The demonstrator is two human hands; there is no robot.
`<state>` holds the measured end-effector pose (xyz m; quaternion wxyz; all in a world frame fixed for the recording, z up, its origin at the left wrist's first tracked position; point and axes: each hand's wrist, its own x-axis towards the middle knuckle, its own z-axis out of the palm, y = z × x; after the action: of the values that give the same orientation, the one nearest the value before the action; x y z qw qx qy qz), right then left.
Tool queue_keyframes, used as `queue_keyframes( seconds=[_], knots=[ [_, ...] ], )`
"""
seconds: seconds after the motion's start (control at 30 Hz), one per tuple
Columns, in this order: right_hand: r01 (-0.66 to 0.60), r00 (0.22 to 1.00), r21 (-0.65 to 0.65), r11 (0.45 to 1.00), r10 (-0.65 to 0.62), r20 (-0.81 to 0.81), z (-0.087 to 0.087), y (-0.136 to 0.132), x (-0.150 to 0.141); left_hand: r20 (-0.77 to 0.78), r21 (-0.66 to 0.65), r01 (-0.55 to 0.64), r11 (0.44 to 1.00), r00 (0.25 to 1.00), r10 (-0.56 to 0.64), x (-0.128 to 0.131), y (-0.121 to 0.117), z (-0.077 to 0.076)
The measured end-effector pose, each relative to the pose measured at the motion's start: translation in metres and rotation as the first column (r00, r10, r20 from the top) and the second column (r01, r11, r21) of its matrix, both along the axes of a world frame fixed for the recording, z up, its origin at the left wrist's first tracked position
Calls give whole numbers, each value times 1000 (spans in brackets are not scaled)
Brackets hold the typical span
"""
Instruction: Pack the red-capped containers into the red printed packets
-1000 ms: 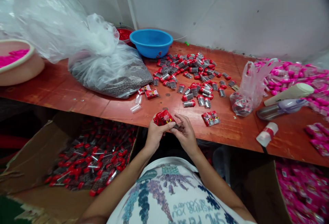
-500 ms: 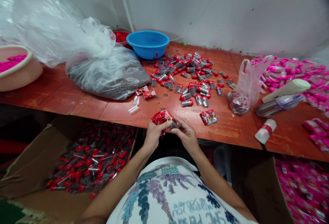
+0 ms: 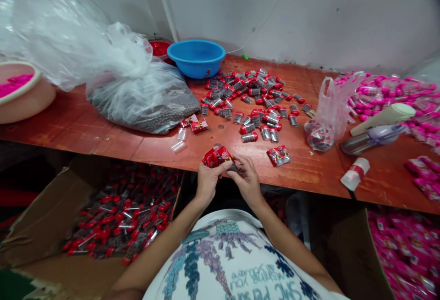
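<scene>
My left hand (image 3: 206, 181) is closed round a bunch of red printed labels (image 3: 216, 157) at the near edge of the wooden table (image 3: 103, 139). Touching it, my right hand (image 3: 246, 180) pinches a small dark-filled tube (image 3: 234, 168) against those labels. A heap of small tubes with red caps (image 3: 252, 100) lies further back on the table. Another small stack of red labels (image 3: 279, 155) rests just right of my hands. Two empty clear tubes (image 3: 180, 139) lie to the left.
A big clear bag of dark beads (image 3: 144, 102), a blue bowl (image 3: 196, 57) and a pink basin (image 3: 20, 93) stand at the back and left. Pink-capped tubes (image 3: 388, 98), a small plastic bag (image 3: 326, 116) and a handheld tool (image 3: 378, 130) lie right. Cardboard boxes of red tubes (image 3: 120, 217) and pink tubes (image 3: 405, 254) sit below.
Both hands stay together at the table edge, working the tube and labels with small finger movements. The view has shifted slightly.
</scene>
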<state>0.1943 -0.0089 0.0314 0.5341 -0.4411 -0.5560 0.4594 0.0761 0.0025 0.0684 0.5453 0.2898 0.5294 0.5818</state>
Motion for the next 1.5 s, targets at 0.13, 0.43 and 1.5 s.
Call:
queue_keyframes(
  seconds=[0.13, 0.43, 1.5],
  knots=[
    [-18, 989, -125, 992, -1, -150, -2, 2, -1, 63, 26, 111, 994, 992, -112, -4, -2, 3],
    [-37, 999, 11, 999, 37, -33, 6, -1, 10, 72, -1, 181, 983, 981, -181, -10, -2, 6],
    [-181, 929, 231, 956, 89, 358, -14, 8, 26, 212, -237, 244, 940, 958, -195, -6, 6, -12]
  ],
)
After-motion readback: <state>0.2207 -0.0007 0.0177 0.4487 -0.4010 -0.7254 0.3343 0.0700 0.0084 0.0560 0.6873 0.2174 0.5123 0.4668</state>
